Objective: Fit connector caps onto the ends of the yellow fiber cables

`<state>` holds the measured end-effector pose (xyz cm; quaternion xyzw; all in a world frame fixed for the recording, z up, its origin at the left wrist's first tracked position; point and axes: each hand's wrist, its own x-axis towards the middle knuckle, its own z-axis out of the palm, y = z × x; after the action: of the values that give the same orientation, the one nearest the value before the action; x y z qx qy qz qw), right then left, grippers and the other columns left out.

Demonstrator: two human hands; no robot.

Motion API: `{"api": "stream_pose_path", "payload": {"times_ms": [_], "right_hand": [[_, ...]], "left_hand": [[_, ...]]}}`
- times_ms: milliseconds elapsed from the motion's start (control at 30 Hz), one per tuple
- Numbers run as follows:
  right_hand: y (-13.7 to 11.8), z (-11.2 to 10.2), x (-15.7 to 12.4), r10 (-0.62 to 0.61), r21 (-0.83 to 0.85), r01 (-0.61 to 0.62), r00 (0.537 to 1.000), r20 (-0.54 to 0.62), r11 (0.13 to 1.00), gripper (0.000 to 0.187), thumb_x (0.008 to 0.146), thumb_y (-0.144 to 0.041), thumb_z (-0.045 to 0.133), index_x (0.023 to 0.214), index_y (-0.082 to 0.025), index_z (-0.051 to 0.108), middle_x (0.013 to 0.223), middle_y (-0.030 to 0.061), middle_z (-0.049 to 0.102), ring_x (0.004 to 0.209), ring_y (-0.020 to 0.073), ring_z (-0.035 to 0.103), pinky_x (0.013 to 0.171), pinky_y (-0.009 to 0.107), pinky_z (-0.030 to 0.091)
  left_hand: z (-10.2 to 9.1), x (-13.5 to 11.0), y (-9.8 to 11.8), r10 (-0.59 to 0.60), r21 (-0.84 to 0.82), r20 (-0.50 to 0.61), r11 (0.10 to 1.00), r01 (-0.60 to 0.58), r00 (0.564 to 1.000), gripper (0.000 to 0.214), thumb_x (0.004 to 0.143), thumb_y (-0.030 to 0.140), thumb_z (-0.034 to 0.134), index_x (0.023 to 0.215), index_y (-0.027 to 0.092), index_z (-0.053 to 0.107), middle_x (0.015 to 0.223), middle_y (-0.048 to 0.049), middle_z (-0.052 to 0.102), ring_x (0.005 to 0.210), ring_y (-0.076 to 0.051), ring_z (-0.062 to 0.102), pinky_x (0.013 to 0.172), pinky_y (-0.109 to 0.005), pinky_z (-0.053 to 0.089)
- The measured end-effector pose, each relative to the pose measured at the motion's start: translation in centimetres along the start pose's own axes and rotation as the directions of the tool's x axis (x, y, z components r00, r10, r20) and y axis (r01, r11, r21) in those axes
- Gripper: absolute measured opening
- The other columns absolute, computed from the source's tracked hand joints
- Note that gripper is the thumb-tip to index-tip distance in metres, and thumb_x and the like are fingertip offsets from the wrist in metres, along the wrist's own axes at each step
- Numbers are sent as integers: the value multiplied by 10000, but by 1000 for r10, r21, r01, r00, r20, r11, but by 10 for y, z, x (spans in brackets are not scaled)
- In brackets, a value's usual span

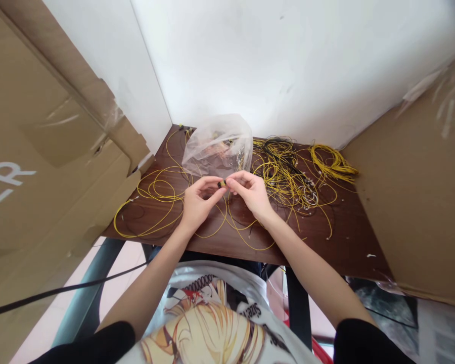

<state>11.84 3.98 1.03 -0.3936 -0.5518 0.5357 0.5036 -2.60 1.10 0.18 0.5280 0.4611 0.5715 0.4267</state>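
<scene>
Between my two hands, over the middle of the brown table [318, 258], is a small yellow and black connector [222, 184]. My left hand [200, 199] pinches it between thumb and fingertips from the left. The fingertips of my right hand [252, 192] close on its right end. Thin yellow wire [163, 184] loops over the table to the left and below my hands. Just behind my hands sits a clear plastic bag [216, 141] with small copper-coloured and dark pieces inside, too blurred to name.
A tangled heap of yellow and black wires [284, 177] lies right of the bag, beside a coiled yellow bundle [331, 162]. Large cardboard panels stand at the left [41, 151] and right [420, 192]. A white wall [288, 65] closes off the back.
</scene>
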Motion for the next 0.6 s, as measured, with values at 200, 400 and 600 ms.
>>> {"api": "stream_pose_path", "payload": {"times_ms": [200, 400, 600], "right_hand": [[0, 0, 0, -19, 1, 19, 1000, -12, 1000, 275, 704, -433, 718, 750, -171, 651, 654, -1, 654, 569, 92, 564, 589, 240, 481], [0, 0, -1, 0, -25, 0, 1000, 11, 1000, 291, 712, -450, 709, 765, -170, 648, 676, 5, 661, 593, 98, 580, 587, 241, 484], [-2, -1, -1, 9, 24, -9, 1000, -11, 1000, 259, 712, -411, 719, 773, -169, 649, 668, 2, 673, 587, 96, 594, 595, 240, 503]], "left_hand": [[1, 0, -1, 4, -4, 7, 1000, -4, 1000, 243, 682, 280, 755, 888, 162, 702, 863, -49, 700, 757, -145, 635, 733, -263, 530], [-1, 2, -2, -12, -21, -7, 1000, 12, 1000, 242, 678, 297, 757, 867, 154, 708, 863, -59, 706, 773, -155, 645, 761, -286, 535], [-1, 2, -1, -28, -48, -24, 998, 27, 999, 235, 667, 271, 770, 862, 154, 711, 877, -60, 719, 788, -157, 658, 779, -286, 533]]}}
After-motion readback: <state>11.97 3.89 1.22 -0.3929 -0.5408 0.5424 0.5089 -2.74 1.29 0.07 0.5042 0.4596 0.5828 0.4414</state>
